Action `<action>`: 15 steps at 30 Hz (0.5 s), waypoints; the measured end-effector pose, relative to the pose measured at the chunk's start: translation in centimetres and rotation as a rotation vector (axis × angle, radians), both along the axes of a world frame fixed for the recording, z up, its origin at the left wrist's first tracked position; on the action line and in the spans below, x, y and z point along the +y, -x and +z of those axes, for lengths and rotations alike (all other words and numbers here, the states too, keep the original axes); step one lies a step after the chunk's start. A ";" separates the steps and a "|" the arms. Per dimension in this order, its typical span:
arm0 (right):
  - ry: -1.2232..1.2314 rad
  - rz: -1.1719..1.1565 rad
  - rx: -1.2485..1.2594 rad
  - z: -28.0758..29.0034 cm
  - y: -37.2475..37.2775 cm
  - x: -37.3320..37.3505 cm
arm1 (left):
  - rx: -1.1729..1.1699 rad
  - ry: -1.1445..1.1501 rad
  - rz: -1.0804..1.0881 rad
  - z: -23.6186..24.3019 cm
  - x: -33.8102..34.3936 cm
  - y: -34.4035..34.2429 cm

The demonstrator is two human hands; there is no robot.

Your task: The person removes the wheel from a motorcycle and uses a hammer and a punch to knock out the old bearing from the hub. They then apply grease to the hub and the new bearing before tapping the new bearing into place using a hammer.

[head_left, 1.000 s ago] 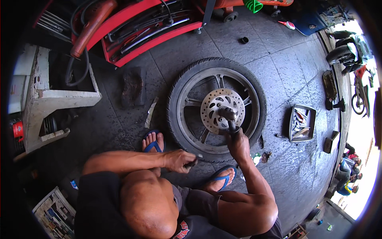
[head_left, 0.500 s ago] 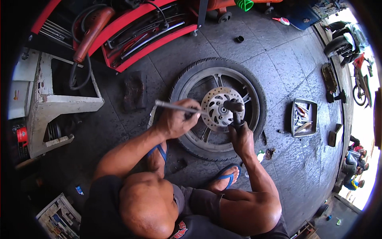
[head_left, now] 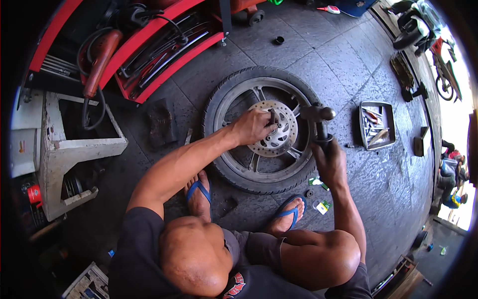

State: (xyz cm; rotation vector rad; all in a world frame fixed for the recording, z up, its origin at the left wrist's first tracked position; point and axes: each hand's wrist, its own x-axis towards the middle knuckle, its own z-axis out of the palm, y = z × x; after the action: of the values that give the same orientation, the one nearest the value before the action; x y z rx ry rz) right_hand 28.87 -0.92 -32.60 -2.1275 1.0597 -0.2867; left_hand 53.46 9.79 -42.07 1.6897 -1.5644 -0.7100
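The wheel (head_left: 281, 144) lies on the tiled floor (head_left: 343, 74), well in from its right edge, the sandaled feet (head_left: 199, 198) near its close side. The left hand (head_left: 253, 127) grips a dark rod (head_left: 272, 117) over the brake disc (head_left: 287, 119); the right hand (head_left: 330, 160) is wrapped around a hammer (head_left: 318, 114). A dark block (head_left: 162, 122) and white stand (head_left: 89, 147) crowd the left, a red cabinet (head_left: 177, 69) the far left. Floor tiles stretch between wheel and tool tray (head_left: 362, 125), toward the right edge.
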 end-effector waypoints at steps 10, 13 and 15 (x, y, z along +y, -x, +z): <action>0.021 -0.007 -0.030 7.7 1.2 0.8 | -0.068 -0.031 -0.112 -0.3 -2.0 0.5; 0.035 0.036 -0.043 8.7 1.2 1.1 | -0.126 -0.047 -0.128 -0.3 -2.5 0.8; 0.006 0.037 -0.012 9.6 1.0 1.3 | -0.138 -0.049 -0.142 -0.2 -2.8 1.1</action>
State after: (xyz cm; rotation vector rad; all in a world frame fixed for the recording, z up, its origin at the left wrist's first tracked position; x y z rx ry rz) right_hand 27.84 0.38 -23.00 -2.1452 1.0127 -0.2853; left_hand 52.35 6.95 -42.26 1.7065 -1.7903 -0.7211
